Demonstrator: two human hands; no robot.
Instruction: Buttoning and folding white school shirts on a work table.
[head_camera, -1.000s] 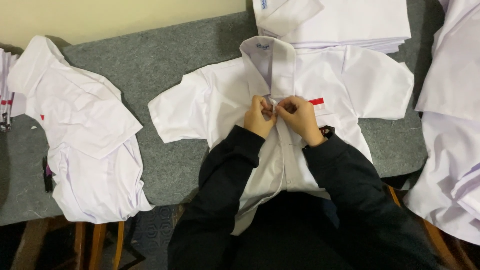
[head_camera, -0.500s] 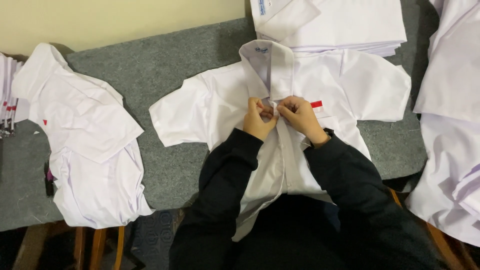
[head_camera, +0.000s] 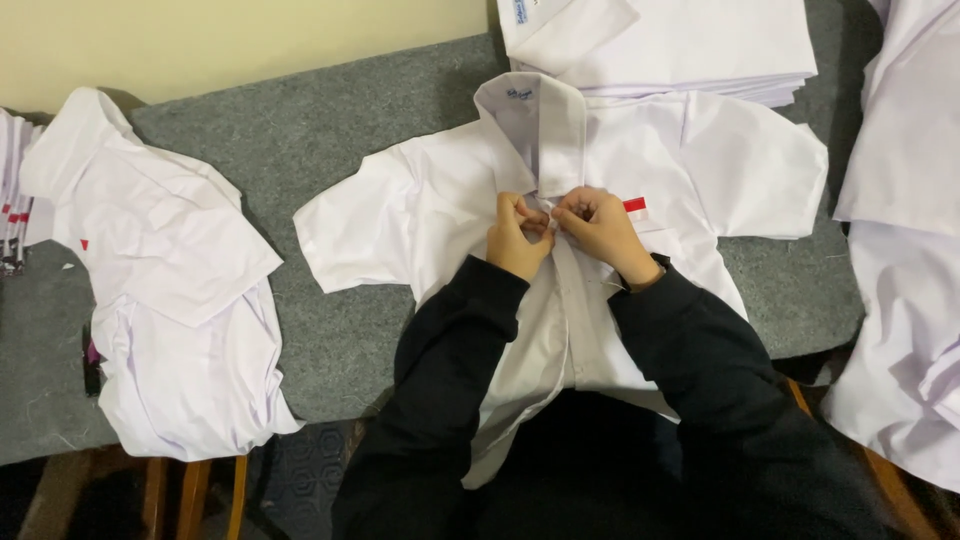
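**Two hands working at the top of a white shirt**

Closest to the camera, two dark sleeves (head_camera: 700, 370) are reaching forward over the shirt's lower part, which is hanging off the near edge. The white shirt (head_camera: 440, 210) is lying flat and face up on the grey surface (head_camera: 300, 140), short sleeves spread out to each side, collar pointing away.

The left hand (head_camera: 516, 240) and the right hand (head_camera: 600, 230) are meeting in the middle of the shirt, just under the collar (head_camera: 535, 110). The fingers of both hands are curled shut and pinching the front strip of cloth — it looks like a top button is being worked, though the button itself is hiding under the fingers. To do this well, the two front edges are best held lined up and flat, so the cloth is not bunching, and the pull should be staying small and gentle.

A little red and white patch (head_camera: 635, 207) is sitting on the chest, just beside the right hand.

Looking around — a crumpled white shirt (head_camera: 170, 300) is lying well to the left. More white cloth (head_camera: 900, 300) is piling up at the right. Farther off, a stack of folded white shirts (head_camera: 680, 45) is touching the collar end, so there is not much room to slide the shirt away. A pale wall (head_camera: 200, 40) is behind it all.
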